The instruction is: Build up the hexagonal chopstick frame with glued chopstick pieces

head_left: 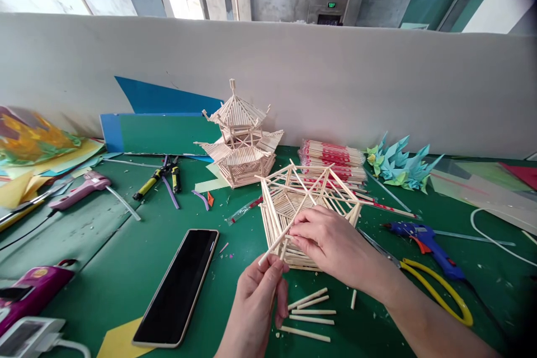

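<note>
A hexagonal frame of wooden sticks (293,196) stands on the green table (126,257) in front of me. My left hand (258,296) pinches the near end of a single wooden stick (280,238) that slants up into the frame. My right hand (331,243) rests against the frame's front side, its fingertips closed on the same stick where it meets the frame. Several short cut sticks (310,310) lie loose on the table just below both hands.
A finished stick pagoda (241,142) stands behind the frame, wrapped chopstick packs (333,159) beside it. A black phone (178,285) lies left. Blue glue gun (423,238) and yellow-handled cutters (436,293) lie right, pink glue gun (81,187) and pliers (159,176) left, paper origami (398,165) at back.
</note>
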The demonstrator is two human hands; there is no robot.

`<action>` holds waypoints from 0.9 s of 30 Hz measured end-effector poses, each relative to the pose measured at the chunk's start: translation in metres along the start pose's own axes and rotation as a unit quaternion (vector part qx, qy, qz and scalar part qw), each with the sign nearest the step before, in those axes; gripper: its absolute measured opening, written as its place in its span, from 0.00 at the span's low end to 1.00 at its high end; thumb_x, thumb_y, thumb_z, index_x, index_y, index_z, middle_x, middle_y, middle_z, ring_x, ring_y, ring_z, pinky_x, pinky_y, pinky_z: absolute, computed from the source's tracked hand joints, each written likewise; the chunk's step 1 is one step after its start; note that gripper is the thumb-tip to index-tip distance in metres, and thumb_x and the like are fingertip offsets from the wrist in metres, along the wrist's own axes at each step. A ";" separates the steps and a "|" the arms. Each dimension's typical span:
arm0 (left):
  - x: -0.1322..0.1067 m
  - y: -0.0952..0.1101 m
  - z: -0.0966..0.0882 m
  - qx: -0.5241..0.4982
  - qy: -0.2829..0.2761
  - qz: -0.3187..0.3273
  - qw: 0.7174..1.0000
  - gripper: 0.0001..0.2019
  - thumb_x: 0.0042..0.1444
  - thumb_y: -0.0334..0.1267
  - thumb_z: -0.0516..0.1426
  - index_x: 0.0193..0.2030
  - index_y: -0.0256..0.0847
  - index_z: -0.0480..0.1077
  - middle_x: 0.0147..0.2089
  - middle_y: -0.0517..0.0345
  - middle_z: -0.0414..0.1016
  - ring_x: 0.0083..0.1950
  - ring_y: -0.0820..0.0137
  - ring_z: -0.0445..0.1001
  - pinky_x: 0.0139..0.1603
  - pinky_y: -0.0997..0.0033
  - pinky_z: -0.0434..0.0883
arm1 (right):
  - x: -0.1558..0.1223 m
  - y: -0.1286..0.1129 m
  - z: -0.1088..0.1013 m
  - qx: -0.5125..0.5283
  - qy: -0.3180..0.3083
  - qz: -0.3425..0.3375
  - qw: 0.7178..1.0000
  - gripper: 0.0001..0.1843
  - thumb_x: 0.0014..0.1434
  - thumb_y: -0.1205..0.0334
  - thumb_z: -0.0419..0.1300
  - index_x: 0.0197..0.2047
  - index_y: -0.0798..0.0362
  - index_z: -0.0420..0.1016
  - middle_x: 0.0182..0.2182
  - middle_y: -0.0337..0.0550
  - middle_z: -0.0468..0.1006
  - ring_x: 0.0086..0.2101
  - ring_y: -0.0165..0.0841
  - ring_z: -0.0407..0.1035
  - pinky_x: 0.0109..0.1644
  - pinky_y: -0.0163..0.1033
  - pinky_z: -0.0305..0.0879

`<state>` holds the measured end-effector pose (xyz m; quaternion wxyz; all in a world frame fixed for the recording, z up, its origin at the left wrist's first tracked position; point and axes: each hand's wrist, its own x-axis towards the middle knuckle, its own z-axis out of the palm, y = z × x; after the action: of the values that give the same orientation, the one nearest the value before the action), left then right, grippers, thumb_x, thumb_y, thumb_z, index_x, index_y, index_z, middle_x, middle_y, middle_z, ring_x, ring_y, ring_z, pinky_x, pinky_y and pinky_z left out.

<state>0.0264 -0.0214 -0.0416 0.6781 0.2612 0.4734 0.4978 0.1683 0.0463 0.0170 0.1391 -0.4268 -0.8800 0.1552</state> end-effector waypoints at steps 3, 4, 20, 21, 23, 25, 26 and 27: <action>0.001 0.000 0.000 0.001 0.000 0.000 1.000 0.12 0.56 0.45 0.55 0.28 0.38 0.64 0.10 0.68 0.60 0.14 0.82 0.51 0.17 0.81 0.47 | 0.000 0.001 0.002 -0.003 0.001 -0.001 1.000 0.10 0.61 0.65 0.53 0.37 0.52 0.77 0.35 0.40 0.76 0.40 0.33 0.67 0.45 0.40 0.62; 0.001 0.000 0.000 0.000 -0.003 -0.002 1.000 0.12 0.56 0.45 0.55 0.28 0.38 0.64 0.10 0.68 0.60 0.13 0.82 0.51 0.17 0.80 0.46 | 0.000 0.001 0.002 -0.005 0.002 -0.002 1.000 0.10 0.61 0.65 0.53 0.37 0.52 0.77 0.35 0.39 0.76 0.39 0.33 0.67 0.45 0.39 0.62; 0.001 0.003 0.001 -0.021 0.001 -0.016 1.000 0.12 0.54 0.45 0.57 0.28 0.38 0.65 0.10 0.68 0.59 0.13 0.82 0.51 0.15 0.81 0.47 | 0.001 -0.001 0.008 -0.052 0.027 0.014 0.998 0.10 0.60 0.64 0.55 0.33 0.50 0.78 0.28 0.40 0.75 0.34 0.33 0.67 0.38 0.38 0.61; 0.001 0.004 0.001 -0.021 0.002 -0.015 1.000 0.12 0.54 0.45 0.57 0.28 0.38 0.65 0.10 0.68 0.59 0.13 0.82 0.51 0.15 0.81 0.47 | 0.001 -0.001 0.008 -0.053 0.028 0.013 0.998 0.10 0.60 0.64 0.55 0.33 0.50 0.78 0.28 0.40 0.75 0.34 0.33 0.67 0.38 0.38 0.61; 0.001 0.004 0.001 -0.021 -0.001 -0.016 1.000 0.12 0.53 0.45 0.57 0.28 0.38 0.65 0.10 0.68 0.59 0.13 0.82 0.51 0.15 0.81 0.47 | 0.001 -0.001 0.009 -0.055 0.029 0.013 0.998 0.10 0.60 0.64 0.55 0.33 0.50 0.79 0.28 0.40 0.75 0.34 0.34 0.67 0.38 0.39 0.61; 0.002 0.004 0.000 -0.024 -0.006 -0.021 0.999 0.12 0.52 0.45 0.58 0.27 0.38 0.65 0.09 0.67 0.59 0.14 0.81 0.52 0.15 0.81 0.46 | 0.001 -0.001 0.010 -0.055 0.029 0.012 0.998 0.10 0.60 0.64 0.55 0.34 0.50 0.79 0.28 0.40 0.75 0.34 0.34 0.67 0.38 0.39 0.61; 0.002 0.004 0.000 -0.026 -0.008 -0.023 0.999 0.13 0.52 0.46 0.58 0.27 0.38 0.66 0.09 0.67 0.59 0.14 0.81 0.52 0.15 0.81 0.46 | 0.000 -0.001 0.010 -0.055 0.028 0.012 0.998 0.10 0.60 0.64 0.55 0.34 0.50 0.79 0.28 0.40 0.75 0.34 0.34 0.67 0.38 0.39 0.61; 0.002 0.003 -0.001 -0.028 -0.009 -0.024 0.999 0.13 0.51 0.46 0.58 0.27 0.38 0.66 0.09 0.67 0.58 0.14 0.81 0.52 0.15 0.80 0.46 | 0.000 -0.001 0.010 -0.054 0.026 0.011 0.998 0.10 0.60 0.64 0.55 0.34 0.50 0.79 0.28 0.40 0.75 0.34 0.34 0.68 0.38 0.39 0.62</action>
<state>0.0244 -0.0181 -0.0399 0.7011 0.2358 0.4591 0.4920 0.1636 0.0443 0.0084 0.1371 -0.4477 -0.8782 0.0977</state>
